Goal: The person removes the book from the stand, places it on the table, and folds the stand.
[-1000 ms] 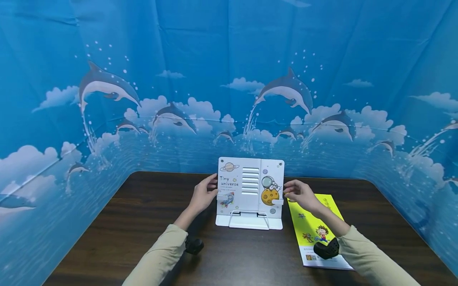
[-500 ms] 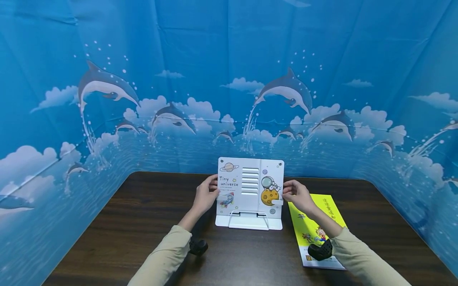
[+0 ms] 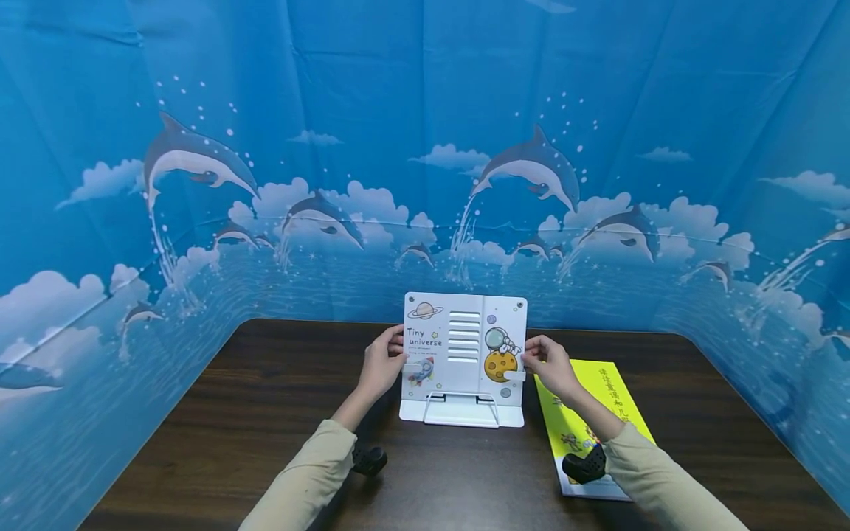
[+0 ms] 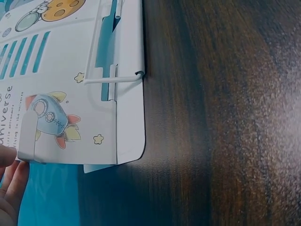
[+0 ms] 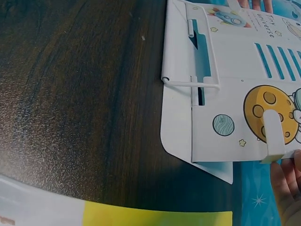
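Observation:
A white metal book stand (image 3: pixel 467 369), printed with "Tiny universe", a rocket and an astronaut, stands propped up on the table. My left hand (image 3: pixel 381 367) holds its left edge, thumb by the small white page clip and fingers reaching behind. On the opposite edge my right hand (image 3: pixel 553 366) pinches the panel beside the other clip (image 5: pixel 273 134). A wire rest (image 4: pixel 113 80) crosses the stand's bottom lip in the left wrist view. The parts of my fingers behind the panel are hidden.
A yellow and white book (image 3: pixel 614 387) lies on the dark wooden table (image 3: pixel 265 420) under my right forearm. Behind the table hangs a blue curtain (image 3: pixel 372 147) with dolphins. Black wrist cameras (image 3: pixel 584 466) sit below both wrists.
My right hand has moved slightly left onto the stand's right edge, its forearm swinging left over the book. The left forearm has shifted a little right. The stand has barely moved.

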A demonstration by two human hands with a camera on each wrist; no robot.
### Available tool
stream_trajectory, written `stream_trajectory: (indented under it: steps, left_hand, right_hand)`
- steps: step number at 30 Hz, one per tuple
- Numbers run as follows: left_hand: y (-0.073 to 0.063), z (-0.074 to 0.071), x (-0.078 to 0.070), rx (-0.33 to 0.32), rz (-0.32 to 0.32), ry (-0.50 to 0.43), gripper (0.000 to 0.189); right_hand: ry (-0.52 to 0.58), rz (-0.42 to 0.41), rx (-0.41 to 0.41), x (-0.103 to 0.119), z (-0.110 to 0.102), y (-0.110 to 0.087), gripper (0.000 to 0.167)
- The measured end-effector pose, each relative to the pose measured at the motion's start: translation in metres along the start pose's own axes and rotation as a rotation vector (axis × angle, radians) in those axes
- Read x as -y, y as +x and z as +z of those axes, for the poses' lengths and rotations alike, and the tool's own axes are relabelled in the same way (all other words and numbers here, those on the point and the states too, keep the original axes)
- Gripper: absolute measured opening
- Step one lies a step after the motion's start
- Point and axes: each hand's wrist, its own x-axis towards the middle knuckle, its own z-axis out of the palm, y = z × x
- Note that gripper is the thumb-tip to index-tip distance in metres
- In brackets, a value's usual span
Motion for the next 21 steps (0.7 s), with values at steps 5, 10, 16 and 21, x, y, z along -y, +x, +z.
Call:
stream_trajectory:
  steps: [5, 10, 16, 21]
  left_hand:
    - [-0.002, -0.001, -0.004, -0.006, 0.000, 0.001, 0.046]
    - [-0.008, -0.005, -0.007, -0.023, 0.004, 0.005, 0.044]
    - [-0.017, -0.008, -0.007, -0.030, 0.015, -0.001, 0.040]
    - [-0.024, -0.010, -0.007, -0.032, 0.012, -0.013, 0.038]
  right_hand:
    - [0.005, -0.005, -0.012, -0.001, 0.001, 0.002, 0.016]
    - [-0.003, -0.002, -0.021, -0.003, 0.004, 0.006, 0.016]
    - [-0.012, 0.000, -0.036, -0.002, 0.007, 0.010, 0.017]
    - [-0.028, 0.019, -0.041, -0.002, 0.009, 0.014, 0.018]
